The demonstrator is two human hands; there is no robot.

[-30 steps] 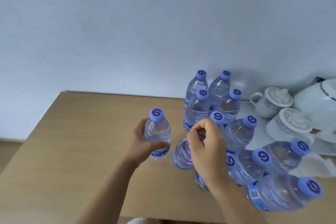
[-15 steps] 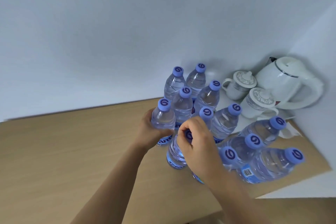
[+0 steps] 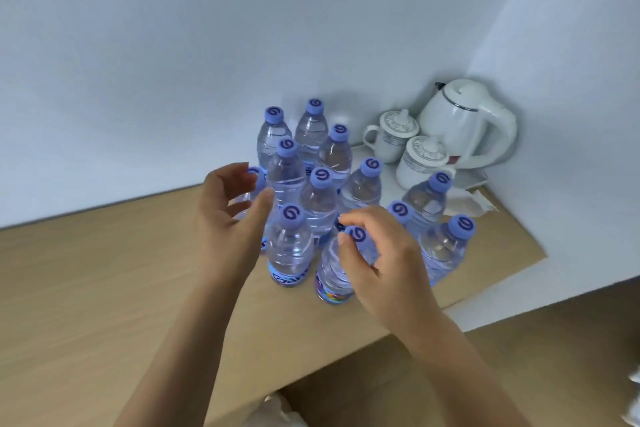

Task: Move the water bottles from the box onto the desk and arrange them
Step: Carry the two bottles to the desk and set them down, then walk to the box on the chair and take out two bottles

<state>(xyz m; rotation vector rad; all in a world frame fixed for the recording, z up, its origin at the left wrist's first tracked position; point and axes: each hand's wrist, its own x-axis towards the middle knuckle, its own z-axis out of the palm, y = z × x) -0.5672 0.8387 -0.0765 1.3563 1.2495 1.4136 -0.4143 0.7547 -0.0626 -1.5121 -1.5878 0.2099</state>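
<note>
Wooden desk: eleven capped water bottles, two lidded cups, one kettle.

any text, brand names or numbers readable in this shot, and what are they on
No whole word can be read.
Purple swirl logo, no letters: printed on the blue screw caps of the clear plastic water bottles.
White lettering, blurred and cut off: on the blue label band of the front bottle.
Multicoloured label on the neighbouring bottle: too blurred.
White electric kettle and lidded white ceramic mugs: no text visible.
</note>
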